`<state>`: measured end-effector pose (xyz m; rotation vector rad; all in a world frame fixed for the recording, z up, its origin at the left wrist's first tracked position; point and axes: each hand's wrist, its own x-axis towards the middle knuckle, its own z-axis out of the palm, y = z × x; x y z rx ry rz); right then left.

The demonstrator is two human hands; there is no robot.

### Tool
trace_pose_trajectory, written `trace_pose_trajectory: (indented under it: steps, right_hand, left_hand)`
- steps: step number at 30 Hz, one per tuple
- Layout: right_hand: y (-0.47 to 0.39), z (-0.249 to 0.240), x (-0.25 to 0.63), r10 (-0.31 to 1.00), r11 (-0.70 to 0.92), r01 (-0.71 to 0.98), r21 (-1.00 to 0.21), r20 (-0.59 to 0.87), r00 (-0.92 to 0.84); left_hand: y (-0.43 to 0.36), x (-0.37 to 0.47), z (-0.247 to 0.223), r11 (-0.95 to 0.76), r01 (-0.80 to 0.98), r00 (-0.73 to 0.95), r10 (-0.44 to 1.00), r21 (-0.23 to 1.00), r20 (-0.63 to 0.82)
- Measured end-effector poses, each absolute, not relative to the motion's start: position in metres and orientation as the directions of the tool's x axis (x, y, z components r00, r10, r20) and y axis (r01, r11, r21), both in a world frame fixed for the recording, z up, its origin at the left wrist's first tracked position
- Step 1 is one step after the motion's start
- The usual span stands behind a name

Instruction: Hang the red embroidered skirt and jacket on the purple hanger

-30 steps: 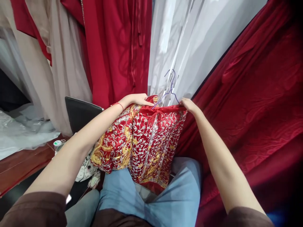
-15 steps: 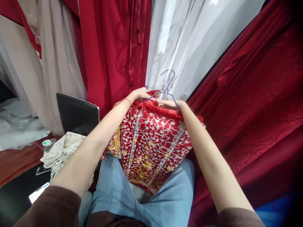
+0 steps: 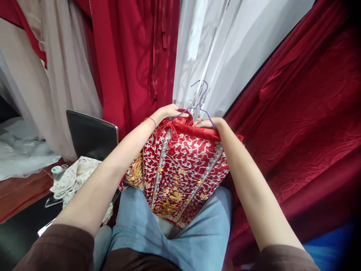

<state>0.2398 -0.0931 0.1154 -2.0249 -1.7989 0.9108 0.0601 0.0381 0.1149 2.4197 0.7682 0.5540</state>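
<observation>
Left hand (image 3: pixel 170 110) noted at the left of the skirt's (image 3: pixel 183 162) band (image 3: pixel 197 131); the skirt lies near, between the legs (image 3: pixel 135 210), with the hanger (image 3: pixel 200 101) at its far edge. Right hand (image 3: pixel 210 122) sits at the band's right, apart from the left; grip on either side cannot be told. Skirt judged soft, fairly heavy, embroidery liable to snag: best held by both band ends.

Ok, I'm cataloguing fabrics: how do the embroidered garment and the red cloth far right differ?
The embroidered garment carries silver and gold stitching; the red cloth shows a tonal pattern. The garment has a tied red cord; the cloth shows long, slanting folds. Both are red.
</observation>
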Motion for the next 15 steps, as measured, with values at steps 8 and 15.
trace_pose_trajectory:
  steps: [8,15]
  right_hand:
    - [-0.105,0.112,0.266,0.992,-0.077,0.637,-0.767,0.007,0.128]
    - [-0.093,0.124,0.259,0.983,0.128,0.615,-0.778,0.182,0.026]
  left_hand:
    - [0.057,0.023,0.123,-0.613,0.789,0.593,0.754,-0.022,0.283]
    - [0.086,0.011,0.128,-0.312,0.949,0.265,0.876,0.055,0.403]
